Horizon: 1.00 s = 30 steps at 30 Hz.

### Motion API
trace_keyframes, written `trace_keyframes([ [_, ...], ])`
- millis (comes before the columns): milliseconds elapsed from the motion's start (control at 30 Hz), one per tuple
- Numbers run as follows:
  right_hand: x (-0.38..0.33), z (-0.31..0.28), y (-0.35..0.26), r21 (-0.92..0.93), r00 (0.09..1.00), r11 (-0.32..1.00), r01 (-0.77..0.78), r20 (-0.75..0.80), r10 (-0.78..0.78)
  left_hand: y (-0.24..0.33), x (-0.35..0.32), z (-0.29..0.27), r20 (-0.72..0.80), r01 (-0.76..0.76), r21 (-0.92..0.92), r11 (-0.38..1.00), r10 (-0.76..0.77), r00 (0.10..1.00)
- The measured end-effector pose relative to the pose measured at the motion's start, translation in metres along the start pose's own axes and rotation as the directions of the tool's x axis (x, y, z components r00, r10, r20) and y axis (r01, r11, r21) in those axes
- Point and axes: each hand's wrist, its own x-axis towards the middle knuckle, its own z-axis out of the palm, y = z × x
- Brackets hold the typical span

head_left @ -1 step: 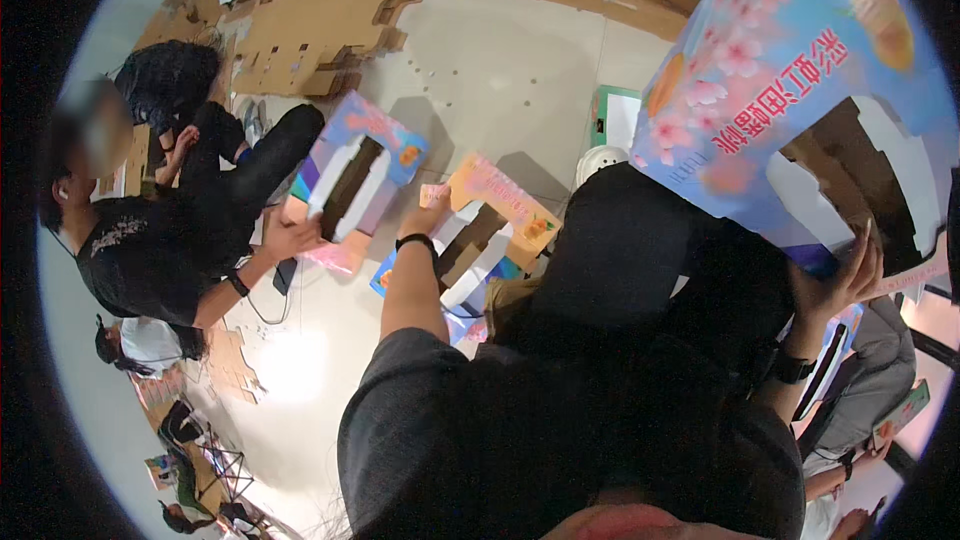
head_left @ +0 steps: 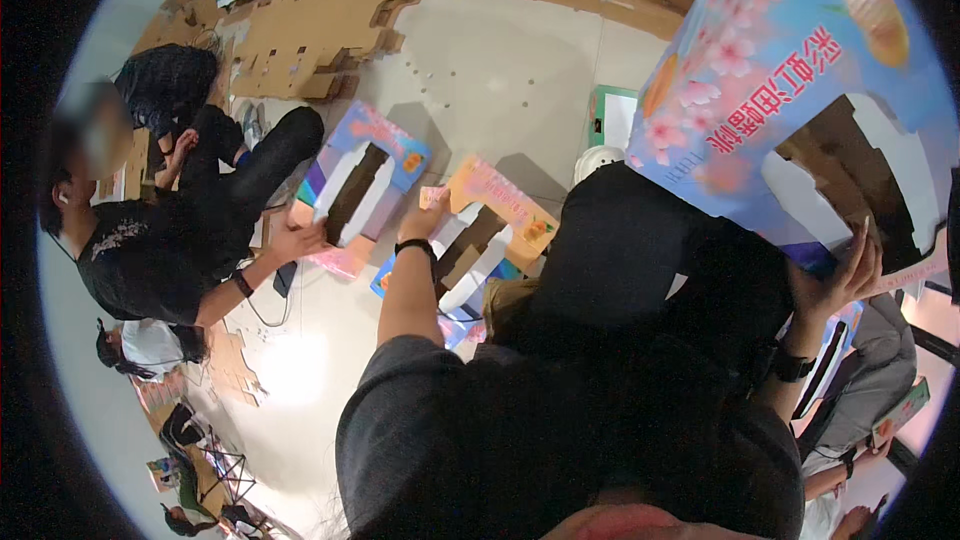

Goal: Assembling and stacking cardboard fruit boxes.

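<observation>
Blue printed carton (head_left: 760,90) is up close over the floor's right edge, tilted, cutout facing the wearer. Can't tell if it also rests on the leg. Brown inside shows through the cutout; white flaps line it.

Right hand (head_left: 850,270): grip closed on the blue carton at the cutout's lower rim, fingers curled round the board. Left hand (head_left: 425,213): grip closed on the left corner of the peach carton (head_left: 505,202), fingertips partly hidden. Peach carton sits low, mid-floor, just left of the wearer's black trousers (head_left: 620,250), cutout up, white flaps out. Black wristband (head_left: 415,244) on the left arm, black watch (head_left: 792,368) on the right.

Toward the floor's left edge, a seated co-worker (head_left: 140,250) has one hand (head_left: 295,237) at a pink-and-blue carton (head_left: 390,145), near the peach one but apart.

Flat cardboard sheets (head_left: 320,25) cover the tiled floor (head_left: 510,60) along its far edge and far left corner. White round object (head_left: 598,160) just beyond the wearer's leg, green-edged white panel (head_left: 615,112) next to it. Grey-trousered person (head_left: 870,365) at the near right corner.
</observation>
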Motion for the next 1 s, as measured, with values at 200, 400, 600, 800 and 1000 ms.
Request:
trace_keyframes([
  [200,-0.005,-0.003,-0.002,-0.056,0.999,0.998,-0.04,0.02,0.041,-0.01,-0.093,0.032,-0.542,-0.618,0.526,0.584,0.791,0.286],
  [400,0.005,-0.003,-0.007,-0.003,0.999,1.0,0.013,-0.045,-0.013,-0.055,-0.09,0.073,0.172,0.01,-0.717,0.697,0.163,0.972],
  [600,-0.004,-0.002,-0.007,0.079,0.996,0.992,-0.093,0.004,0.093,-0.067,-0.04,0.104,0.36,0.329,-0.84,-0.432,0.011,0.933],
  [800,-0.005,-0.004,-0.005,-0.028,0.998,0.998,-0.064,-0.016,0.063,-0.051,-0.058,0.105,0.293,0.243,-0.91,-0.335,-0.108,0.95],
  [1000,-0.006,-0.006,-0.011,-0.011,0.995,0.995,-0.103,-0.013,0.103,-0.03,-0.108,0.022,-0.127,-0.172,-0.971,-0.167,-0.251,0.96],
])
